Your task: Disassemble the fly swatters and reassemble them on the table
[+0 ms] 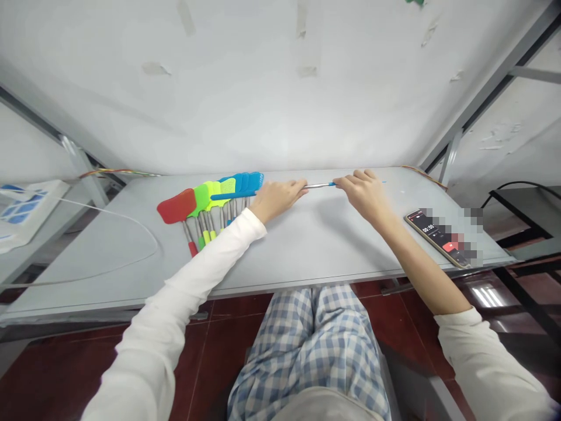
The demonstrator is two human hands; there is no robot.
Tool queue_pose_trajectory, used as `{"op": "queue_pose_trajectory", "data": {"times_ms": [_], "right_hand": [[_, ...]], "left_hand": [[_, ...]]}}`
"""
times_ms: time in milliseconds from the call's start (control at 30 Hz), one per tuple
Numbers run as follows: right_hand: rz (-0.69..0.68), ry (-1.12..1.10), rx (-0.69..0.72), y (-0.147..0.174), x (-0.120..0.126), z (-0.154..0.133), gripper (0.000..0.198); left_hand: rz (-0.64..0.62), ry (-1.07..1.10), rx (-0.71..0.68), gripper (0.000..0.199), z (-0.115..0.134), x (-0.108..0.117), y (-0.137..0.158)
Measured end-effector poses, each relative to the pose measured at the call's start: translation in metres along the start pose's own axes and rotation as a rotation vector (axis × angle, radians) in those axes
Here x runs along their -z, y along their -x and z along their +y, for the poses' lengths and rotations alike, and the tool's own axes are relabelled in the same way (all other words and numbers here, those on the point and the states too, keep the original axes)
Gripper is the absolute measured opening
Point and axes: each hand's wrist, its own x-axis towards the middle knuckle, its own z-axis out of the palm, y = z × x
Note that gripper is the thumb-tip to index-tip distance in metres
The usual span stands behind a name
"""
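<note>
A blue fly swatter with a thin metal rod [316, 186] is stretched level between my two hands, above the table. My left hand [280, 199] is closed round it, and its blue handle [234, 195] sticks out to the left. Near the blue part at the rod's other end, my right hand [362, 190] pinches it; a thin blue edge shows past the fingers, the rest hidden. Left of my left hand lies a fanned row of fly swatters: a red one [176, 206], a green one [201, 199], several yellow-green ones [228, 186] and several blue ones [249, 180].
A phone [436, 238] with a timer on screen lies on the grey table [307, 251] at the right. A white cable [151, 234] loops across the left side. Beyond the left edge sits a white and blue package [28, 213]. A pale wall [280, 105] rises behind.
</note>
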Motion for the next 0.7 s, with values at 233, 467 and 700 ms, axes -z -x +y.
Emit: {"op": "queue_pose_trajectory", "data": {"times_ms": [233,467,700], "right_hand": [[0.135,-0.083,-0.067,-0.003,-0.003,-0.005,0.039],[0.154,-0.099,-0.106,-0.003,-0.002,-0.001,0.038],[0.134,-0.088,-0.036,0.003,-0.004,0.004,0.036]], "left_hand": [[0.030,0.072,0.033,0.051,0.023,0.009,-0.013],[0.057,0.112,0.061,0.052,0.038,0.016,-0.022],[0.027,0.128,0.007,0.045,0.035,0.016,-0.018]]}}
